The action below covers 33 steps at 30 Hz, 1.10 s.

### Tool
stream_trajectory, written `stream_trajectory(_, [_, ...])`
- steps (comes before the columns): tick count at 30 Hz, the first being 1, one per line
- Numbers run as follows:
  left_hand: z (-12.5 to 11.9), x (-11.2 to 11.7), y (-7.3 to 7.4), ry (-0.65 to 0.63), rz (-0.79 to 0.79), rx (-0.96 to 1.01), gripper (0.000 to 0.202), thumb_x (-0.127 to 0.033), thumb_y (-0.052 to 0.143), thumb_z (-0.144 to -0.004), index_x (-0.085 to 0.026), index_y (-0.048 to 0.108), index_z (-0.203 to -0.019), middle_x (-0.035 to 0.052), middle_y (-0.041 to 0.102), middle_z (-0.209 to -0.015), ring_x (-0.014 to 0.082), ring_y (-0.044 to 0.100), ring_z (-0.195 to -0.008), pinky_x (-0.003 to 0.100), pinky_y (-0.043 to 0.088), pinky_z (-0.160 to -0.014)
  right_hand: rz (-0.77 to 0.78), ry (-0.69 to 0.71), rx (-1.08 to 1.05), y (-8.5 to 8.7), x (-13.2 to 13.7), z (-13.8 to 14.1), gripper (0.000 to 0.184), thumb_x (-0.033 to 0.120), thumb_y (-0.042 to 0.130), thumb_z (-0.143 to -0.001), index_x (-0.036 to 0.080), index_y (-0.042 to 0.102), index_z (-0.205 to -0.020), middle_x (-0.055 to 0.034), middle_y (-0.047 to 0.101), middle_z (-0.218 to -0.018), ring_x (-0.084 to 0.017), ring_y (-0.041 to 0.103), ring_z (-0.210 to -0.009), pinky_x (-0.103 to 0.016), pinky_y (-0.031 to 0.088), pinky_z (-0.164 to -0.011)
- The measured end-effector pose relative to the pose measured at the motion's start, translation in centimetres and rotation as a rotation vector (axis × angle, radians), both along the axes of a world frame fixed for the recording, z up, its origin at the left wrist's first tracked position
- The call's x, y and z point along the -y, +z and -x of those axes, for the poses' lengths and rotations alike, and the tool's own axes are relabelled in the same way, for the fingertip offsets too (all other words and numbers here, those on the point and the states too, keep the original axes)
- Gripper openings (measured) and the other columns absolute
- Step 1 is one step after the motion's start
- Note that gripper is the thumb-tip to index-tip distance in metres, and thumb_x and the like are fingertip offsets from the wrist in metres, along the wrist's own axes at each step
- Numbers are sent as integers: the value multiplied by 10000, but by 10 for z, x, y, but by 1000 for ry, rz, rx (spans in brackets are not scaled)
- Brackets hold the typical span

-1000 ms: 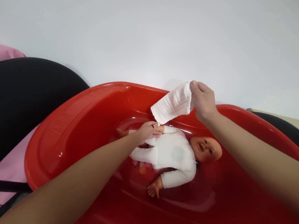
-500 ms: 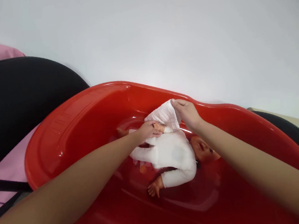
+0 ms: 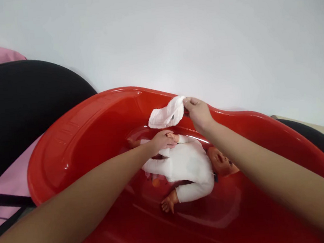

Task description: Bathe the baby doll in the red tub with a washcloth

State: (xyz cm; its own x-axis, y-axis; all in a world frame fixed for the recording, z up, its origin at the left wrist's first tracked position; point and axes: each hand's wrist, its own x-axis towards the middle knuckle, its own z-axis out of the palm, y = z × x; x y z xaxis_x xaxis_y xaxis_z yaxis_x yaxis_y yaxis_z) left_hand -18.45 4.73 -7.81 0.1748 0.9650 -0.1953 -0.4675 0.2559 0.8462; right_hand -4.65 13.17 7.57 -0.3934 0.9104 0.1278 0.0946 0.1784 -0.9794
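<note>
A baby doll (image 3: 187, 165) in a white suit lies on its back inside a red plastic tub (image 3: 74, 133), head toward the right. My left hand (image 3: 160, 140) is closed round the doll's far hand and holds that arm up. My right hand (image 3: 197, 112) pinches a small white cloth (image 3: 167, 113), which hangs just above the doll's raised hand, near the tub's far rim. My right forearm crosses over part of the doll's head.
A black chair back (image 3: 20, 108) stands to the left of the tub, with pink fabric (image 3: 4, 182) beneath and behind it. A plain white wall fills the upper part of the view. Another dark seat edge (image 3: 315, 141) shows at the right.
My right hand dropped with the cloth onto the doll's raised arm, then lifted it up and left off the arm. My left hand kept its hold on the doll's hand.
</note>
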Motion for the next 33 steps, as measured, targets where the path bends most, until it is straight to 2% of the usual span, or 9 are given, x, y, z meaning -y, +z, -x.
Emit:
stream_trajectory(3, [4, 3, 6, -55, 53, -45, 164, -317, 639, -920, -210, 678, -1038, 123, 756, -1057, 335, 712, -1148, 466, 476, -1118, -204, -13, 314, -23, 3, -14, 263, 415, 582, -967, 191, 648, -847, -29, 657, -844, -156, 555, -745, -301, 464, -722])
stream_trajectory(6, [8, 5, 13, -137, 100, -67, 211, -303, 563, -951, -191, 711, -1051, 160, 755, -1155, 326, 662, -1266, 403, 463, -1130, -484, 10, 579, -37, 2, -30, 251, 343, 485, -1013, 195, 659, -910, -39, 688, -885, -173, 580, -785, -305, 434, -742])
stream_trajectory(9, [5, 2, 14, -91, 132, -83, 243, -314, 520, -978, -167, 676, -1093, 179, 751, -1188, 315, 698, -1197, 427, 483, -1118, -672, 43, 801, -36, -3, -42, 236, 274, 438, -1025, 198, 648, -952, -60, 698, -941, -186, 596, -817, -308, 403, -736])
stream_trajectory(13, [-4, -3, 14, -18, 167, -128, 274, -241, 558, -937, -151, 635, -1183, 153, 763, -1149, 312, 733, -1101, 443, 509, -1088, -790, 53, 999, -27, -8, -48, 194, 209, 437, -1006, 204, 631, -1011, -72, 692, -998, -192, 595, -817, -305, 349, -665])
stream_trajectory(16, [-7, -2, 21, -2, 203, -148, 271, -180, 525, -904, -104, 643, -1136, 175, 766, -1092, 311, 740, -1083, 428, 524, -1072, -819, 23, 1049, -24, -8, -50, 183, 197, 439, -1001, 206, 620, -1022, -69, 684, -991, -192, 579, -796, -309, 306, -624])
stream_trajectory(20, [-7, 0, 29, 16, 212, -155, 302, -216, 496, -919, -117, 647, -1161, 173, 754, -1148, 292, 757, -1040, 431, 539, -1063, -810, -7, 1027, -24, -7, -52, 172, 190, 448, -1000, 214, 617, -1023, -60, 690, -1002, -189, 594, -809, -313, 301, -622])
stream_trajectory(24, [-6, -4, 24, 53, 221, -149, 388, -252, 555, -906, -164, 582, -1283, 144, 742, -1145, 301, 764, -1019, 444, 575, -1009, -829, -41, 995, -21, -12, -54, 188, 199, 434, -1011, 219, 620, -1017, -62, 700, -1016, -210, 624, -876, -321, 331, -648])
stream_trajectory(29, [-6, -9, 17, 63, 227, -130, 382, -406, 532, -974, -158, 584, -1259, 170, 728, -1147, 330, 761, -1023, 472, 584, -987, -850, -55, 943, -17, -15, -56, 230, 211, 423, -1015, 223, 651, -1046, -75, 708, -1100, -229, 631, -931, -330, 375, -695])
stream_trajectory(33, [-8, -6, 24, 76, 215, -108, 433, -511, 480, -1019, -147, 601, -1220, 196, 713, -1214, 318, 759, -1007, 449, 596, -963, -854, 47, 906, -16, -11, -61, 246, 197, 425, -1012, 228, 663, -1064, -63, 713, -1137, -224, 635, -978, -322, 412, -751])
